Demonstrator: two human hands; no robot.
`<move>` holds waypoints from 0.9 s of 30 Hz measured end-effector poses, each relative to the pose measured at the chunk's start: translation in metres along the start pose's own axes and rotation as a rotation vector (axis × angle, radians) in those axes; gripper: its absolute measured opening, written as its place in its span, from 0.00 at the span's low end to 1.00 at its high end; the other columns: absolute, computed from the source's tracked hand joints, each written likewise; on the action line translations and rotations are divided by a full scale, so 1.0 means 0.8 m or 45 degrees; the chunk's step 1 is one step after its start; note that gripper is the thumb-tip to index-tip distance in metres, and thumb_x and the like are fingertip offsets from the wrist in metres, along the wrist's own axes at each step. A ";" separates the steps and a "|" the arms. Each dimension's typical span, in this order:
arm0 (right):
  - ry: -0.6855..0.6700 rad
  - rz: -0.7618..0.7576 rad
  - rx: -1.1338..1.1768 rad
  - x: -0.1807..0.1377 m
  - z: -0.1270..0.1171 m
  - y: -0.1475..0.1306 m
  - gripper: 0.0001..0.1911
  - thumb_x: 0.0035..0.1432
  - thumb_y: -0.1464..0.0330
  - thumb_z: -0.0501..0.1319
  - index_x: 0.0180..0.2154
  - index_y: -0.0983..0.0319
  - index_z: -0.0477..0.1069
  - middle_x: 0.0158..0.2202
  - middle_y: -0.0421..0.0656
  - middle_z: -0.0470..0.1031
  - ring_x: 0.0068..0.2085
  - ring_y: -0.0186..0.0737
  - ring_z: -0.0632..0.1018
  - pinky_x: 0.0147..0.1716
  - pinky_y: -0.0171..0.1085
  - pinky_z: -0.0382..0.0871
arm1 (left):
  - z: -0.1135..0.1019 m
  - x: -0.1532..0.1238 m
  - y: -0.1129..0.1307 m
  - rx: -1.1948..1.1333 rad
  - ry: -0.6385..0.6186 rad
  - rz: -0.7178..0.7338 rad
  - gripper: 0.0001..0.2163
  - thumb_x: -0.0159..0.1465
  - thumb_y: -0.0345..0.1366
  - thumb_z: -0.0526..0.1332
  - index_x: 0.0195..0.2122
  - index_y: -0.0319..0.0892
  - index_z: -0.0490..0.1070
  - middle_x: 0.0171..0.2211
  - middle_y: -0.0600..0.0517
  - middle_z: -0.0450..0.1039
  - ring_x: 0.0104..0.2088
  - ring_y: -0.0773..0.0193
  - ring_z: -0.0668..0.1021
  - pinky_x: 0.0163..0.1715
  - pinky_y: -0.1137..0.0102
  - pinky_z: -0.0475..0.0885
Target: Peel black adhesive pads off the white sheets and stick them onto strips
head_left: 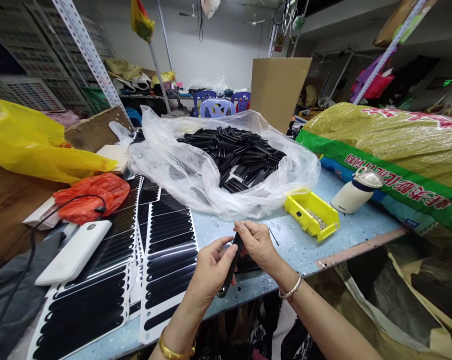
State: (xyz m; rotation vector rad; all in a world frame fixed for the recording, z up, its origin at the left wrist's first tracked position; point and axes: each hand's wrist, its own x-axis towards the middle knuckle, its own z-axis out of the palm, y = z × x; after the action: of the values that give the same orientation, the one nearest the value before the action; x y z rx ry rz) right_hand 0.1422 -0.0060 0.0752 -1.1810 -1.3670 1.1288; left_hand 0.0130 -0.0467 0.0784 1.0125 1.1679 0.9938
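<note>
My left hand (210, 267) is closed around a long, narrow black piece (232, 270) with a small shiny round fitting at its lower end. At the upper end of the same piece, my right hand (256, 245) pinches it between thumb and fingers. The piece is tilted above the front of the table. Behind my hands, a clear plastic bag (165, 170) lies wide open with a heap of black plastic pieces (244, 155) in it. Right of my hands stands a yellow bin (304, 222) holding small shiny metal parts (316, 219). A dark item partly hidden by my hands lies on the table.
White sheets with rows of black strips (169, 245) cover the table's left side. On them rest a white power bank (75, 252) with a cable and a red plastic bag (92, 197). A white bottle (355, 192) stands right, beside a large green-and-yellow sack (391, 145).
</note>
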 end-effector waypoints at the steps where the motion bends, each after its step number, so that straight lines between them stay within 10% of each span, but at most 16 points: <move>1: -0.012 -0.003 0.001 0.001 0.000 0.001 0.24 0.58 0.48 0.56 0.24 0.60 0.68 0.14 0.35 0.63 0.14 0.32 0.67 0.12 0.31 0.57 | -0.001 0.002 0.002 -0.037 -0.036 -0.028 0.28 0.57 0.56 0.61 0.46 0.34 0.72 0.17 0.54 0.72 0.12 0.65 0.73 0.11 0.75 0.65; 6: 0.003 -0.115 -0.149 0.000 0.005 0.001 0.22 0.60 0.49 0.56 0.26 0.60 0.70 0.15 0.36 0.63 0.17 0.32 0.67 0.15 0.31 0.59 | 0.000 0.013 0.006 0.009 -0.089 -0.004 0.24 0.58 0.56 0.59 0.32 0.35 0.74 0.17 0.53 0.70 0.14 0.67 0.73 0.13 0.75 0.66; 14: -0.060 -0.079 -0.150 -0.001 0.003 0.001 0.24 0.61 0.49 0.55 0.24 0.60 0.69 0.15 0.36 0.63 0.15 0.32 0.67 0.14 0.31 0.57 | 0.007 0.010 -0.002 0.197 0.077 0.256 0.24 0.59 0.49 0.61 0.48 0.35 0.73 0.18 0.56 0.71 0.13 0.69 0.71 0.13 0.74 0.64; 21: 0.032 0.063 0.024 0.004 -0.001 -0.001 0.26 0.56 0.45 0.58 0.26 0.62 0.72 0.14 0.35 0.62 0.15 0.31 0.66 0.13 0.31 0.59 | 0.011 0.004 -0.008 0.082 0.038 0.165 0.34 0.47 0.39 0.72 0.56 0.37 0.67 0.29 0.51 0.78 0.20 0.67 0.76 0.17 0.74 0.70; 27: 0.054 0.205 0.313 0.011 -0.006 0.012 0.31 0.53 0.41 0.57 0.33 0.64 0.73 0.13 0.36 0.66 0.13 0.33 0.68 0.11 0.31 0.59 | -0.002 -0.014 -0.013 -0.119 -0.024 -0.057 0.28 0.58 0.54 0.61 0.50 0.34 0.70 0.18 0.54 0.71 0.12 0.70 0.69 0.10 0.78 0.57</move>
State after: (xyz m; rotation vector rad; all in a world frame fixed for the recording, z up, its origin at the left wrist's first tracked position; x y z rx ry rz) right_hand 0.1471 0.0040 0.0669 -1.1427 -1.0806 1.3367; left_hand 0.0108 -0.0600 0.0710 0.9163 1.1139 0.9917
